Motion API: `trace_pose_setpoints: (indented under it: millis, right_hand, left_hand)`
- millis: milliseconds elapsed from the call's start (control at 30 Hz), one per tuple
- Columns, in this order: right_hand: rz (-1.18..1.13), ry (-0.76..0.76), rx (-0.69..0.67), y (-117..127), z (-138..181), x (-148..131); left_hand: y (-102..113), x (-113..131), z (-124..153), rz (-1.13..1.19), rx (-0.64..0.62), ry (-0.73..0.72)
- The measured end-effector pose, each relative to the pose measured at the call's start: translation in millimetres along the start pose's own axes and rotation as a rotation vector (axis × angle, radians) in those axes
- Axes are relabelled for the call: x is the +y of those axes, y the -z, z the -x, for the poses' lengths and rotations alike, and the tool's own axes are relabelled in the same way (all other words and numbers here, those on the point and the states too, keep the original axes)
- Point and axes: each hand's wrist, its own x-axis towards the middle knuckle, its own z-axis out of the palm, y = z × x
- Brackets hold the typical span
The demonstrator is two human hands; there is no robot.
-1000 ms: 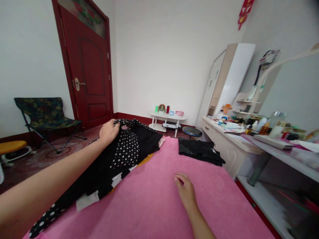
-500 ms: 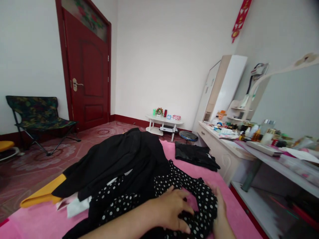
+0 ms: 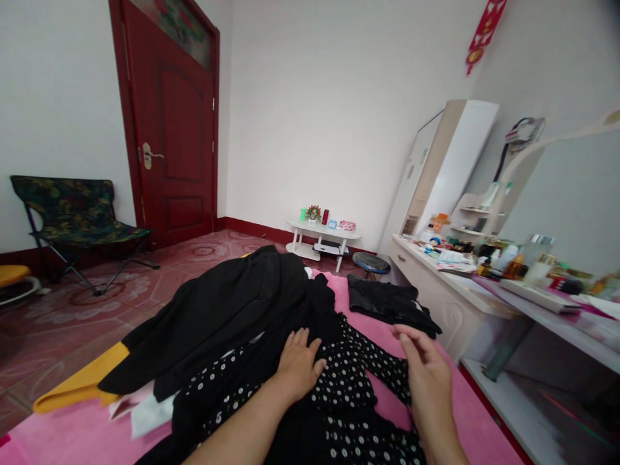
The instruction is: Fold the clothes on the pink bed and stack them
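Note:
A black garment with white polka dots lies spread on the pink bed cover, its sleeve reaching right. Flat on its dark upper part rests my left hand, fingers spread. My right hand is beside the sleeve's outer edge, thumb and fingertips brought together in a pinch; whether any cloth is between them cannot be made out. To the left, a pile of plain black clothing overlaps the dotted cloth. A yellow garment and a white cloth stick out from under the pile.
Folded black clothing lies at the bed's far right. Beyond it stand a round stool and a dressing table crowded with bottles. A low white table is by the wall; a camouflage folding chair is left.
My left hand has moved left and up, flattening onto the cloth. My right hand has risen into a pinch. The dotted garment now lies more spread out, its sleeve stretched rightward.

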Motion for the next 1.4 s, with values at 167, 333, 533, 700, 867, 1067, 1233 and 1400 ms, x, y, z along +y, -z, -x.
trace_pose_setpoints:
  millis: [167, 333, 533, 700, 867, 1067, 1233, 1400]
  right_hand:
    - [0.345, 0.350, -0.460, -60.4, 67.2, 8.6]
    - [0.561, 0.498, -0.517, -69.3, 87.8, 38.6]
    - [0.556, 0.466, -0.561, -62.9, 81.0, 37.1]
    - [0.521, 0.469, -0.549, -64.5, 82.9, 38.5]
    - [0.467, 0.441, -0.541, -65.2, 83.4, 42.0]
    - [0.097, 0.190, -0.452, -62.9, 70.9, 30.0]
    - [-0.037, -0.071, -0.224, -47.3, 41.9, 31.2]
    - [0.176, -0.132, -0.294, -34.7, 27.1, 44.4]
  left_hand:
    - [-3.1, -5.8, -1.6, 0.002, 0.021, -0.024]
    - [-6.6, -10.4, -0.7, 0.016, 0.016, -0.031]
    - [-2.0, -7.4, 0.7, 0.026, 0.004, -0.024]
    - [-0.8, -6.2, 1.8, 0.028, 0.007, -0.030]
    - [-3.3, -7.9, 0.8, 0.031, 0.049, -0.032]
    - [7.2, 0.0, 1.7, 0.276, 0.188, 0.016]
    - [17.5, 33.7, 15.9, 0.529, 0.168, -0.252]
    - [13.0, 59.4, 35.1, 0.470, -0.129, -0.441]
